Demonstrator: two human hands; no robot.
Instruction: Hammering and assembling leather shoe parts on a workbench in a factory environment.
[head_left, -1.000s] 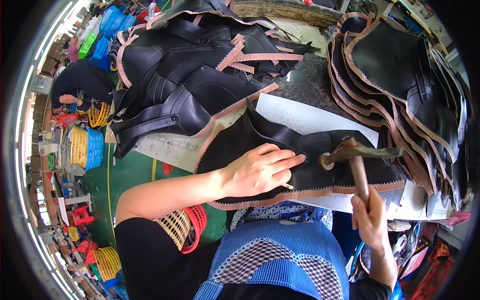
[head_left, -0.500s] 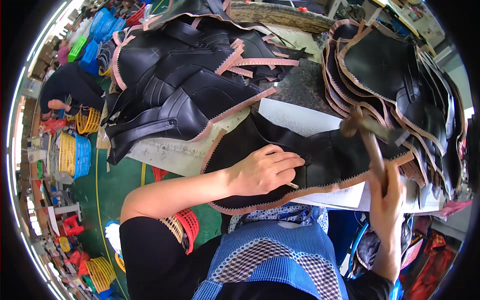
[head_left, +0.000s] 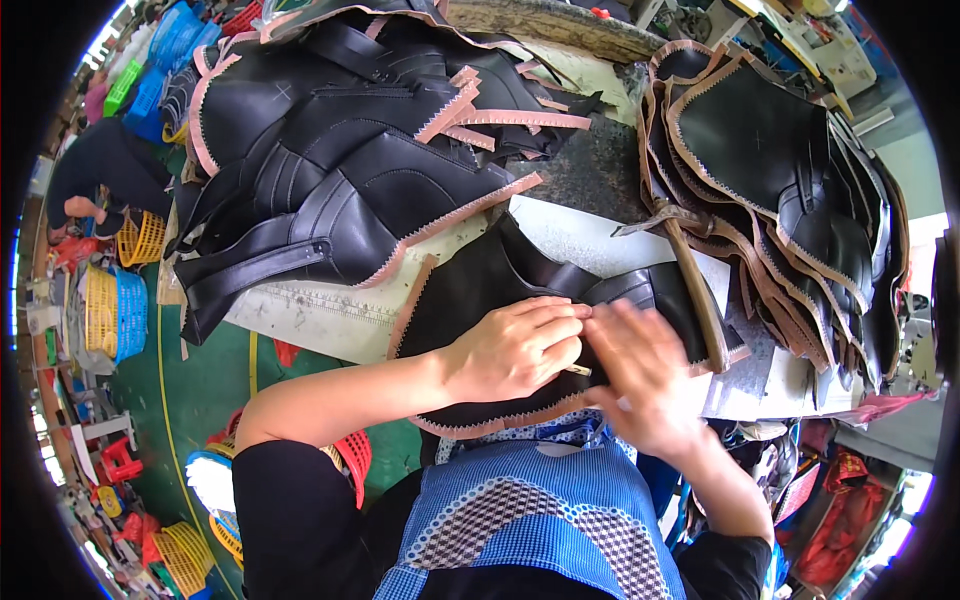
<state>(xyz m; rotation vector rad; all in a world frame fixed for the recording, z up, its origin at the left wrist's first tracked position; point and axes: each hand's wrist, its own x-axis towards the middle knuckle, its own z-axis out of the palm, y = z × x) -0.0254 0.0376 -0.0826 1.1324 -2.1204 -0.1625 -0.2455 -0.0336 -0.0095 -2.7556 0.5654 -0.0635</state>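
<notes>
A black leather boot upper [head_left: 460, 290] with a brown zigzag-cut edge lies in front of me. My left hand [head_left: 520, 345] rests on it, fingers closed. A small pale, stick-like end [head_left: 578, 370] pokes out beneath them; what they pinch is hidden. My right hand [head_left: 645, 385], blurred by motion, lies over the same piece with fingers stretched and thumb apart. Its fingertips come close to the left fingertips. To its right rests a hammer [head_left: 697, 295] with a wooden handle, out of my hands, its head near the stacked pieces.
Black uppers with pink edges [head_left: 350, 200] are heaped at the left back. A stack of similar uppers [head_left: 760, 140] stands at the right. A white board [head_left: 570, 240] lies under the work. Yellow baskets [head_left: 140, 238] and another person [head_left: 110, 175] are at far left.
My right hand has let go of the hammer and moved left, over to my left hand. The hammer now lies on the work surface. My left hand keeps its place on the upper.
</notes>
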